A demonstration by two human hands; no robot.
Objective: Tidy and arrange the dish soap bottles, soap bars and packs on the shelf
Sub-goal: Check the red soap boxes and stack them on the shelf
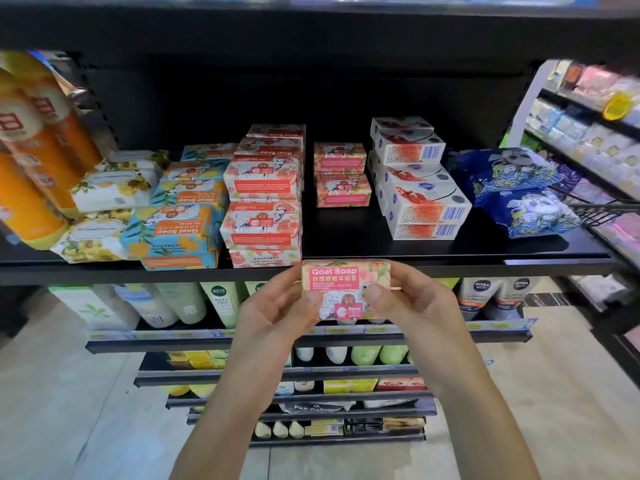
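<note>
Rose goat soap bar: held just off the shelf front edge, label facing me, left hand and right hand each pinching one end. Step: placing. Next, I judge: set it squarely before the small pink goat soap boxes.

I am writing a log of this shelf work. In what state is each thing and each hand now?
Rose soap: held off the shelf, label upright.
Left hand: grips the soap's left end.
Right hand: grips its right end.
Pink soaps: stacked, labels upside down.
Blue soaps: stacked, labels upside down.
White boxes: stacked unevenly.
Blue packs: lying piled together.
</note>
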